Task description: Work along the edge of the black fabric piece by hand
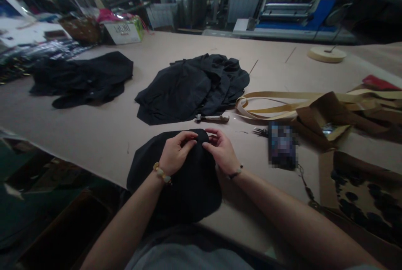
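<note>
You are working at the far edge of a black cloth piece [188, 186], which is lying right in front of you at the near side of the table [103, 136]. Your left hand [176, 150] is pinching the cloth near its rounded top, thumb against forefinger. Your right hand [223, 153] is facing it, thumb resting on the cloth and fingers curling around the edge; whether it is gripping firmly, you cannot tell from here. The step in hand seems to be handling that edge, and the next move is probably calling for a steady left pinch while the right fingers are settling the fabric.

Just beyond the cloth, a small tool [216, 118] is lying crosswise, close enough to be catching a spread piece. A black cloth heap [179, 90] is sitting behind it, and another dark pile [88, 75] is lying farther left. To your right, a tan strap [276, 94] is looping, and an open cardboard box [326, 169] is limiting elbow room.
</note>
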